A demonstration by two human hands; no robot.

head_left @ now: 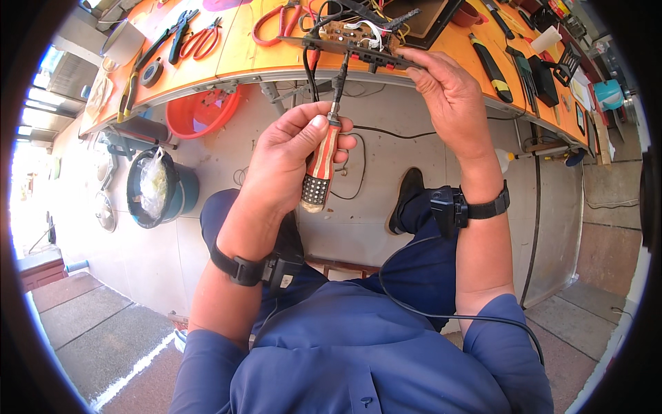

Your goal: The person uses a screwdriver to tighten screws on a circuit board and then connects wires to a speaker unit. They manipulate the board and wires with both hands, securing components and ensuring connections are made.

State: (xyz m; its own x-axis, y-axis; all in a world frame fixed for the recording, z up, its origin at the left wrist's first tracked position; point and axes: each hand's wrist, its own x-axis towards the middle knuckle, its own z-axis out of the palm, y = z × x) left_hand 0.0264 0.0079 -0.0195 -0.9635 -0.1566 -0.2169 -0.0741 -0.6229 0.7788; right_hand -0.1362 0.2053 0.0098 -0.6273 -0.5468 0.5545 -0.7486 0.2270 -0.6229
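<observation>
In my left hand [286, 148] is a screwdriver [322, 160] with a red-and-cream striped handle and a dark, dotted end. Its shaft points away from me, and the tip meets or nearly meets the near edge of a narrow black panel [331, 47]. A brown circuit board [338, 31] with white and coloured wires sits against the far side of this panel. My right hand [452, 96] grips the panel's right end, fingers on top and thumb lower down. Whether the tip sits in a screw is too small to tell.
On the orange workbench [238, 41] lie red-handled pliers [200, 43], red scissors-like cutters [279, 24], a utility knife [491, 69] and several other tools. Below stand a red basin [200, 114] and a dark bucket [185, 190]. Black cables [396, 132] hang under the edge.
</observation>
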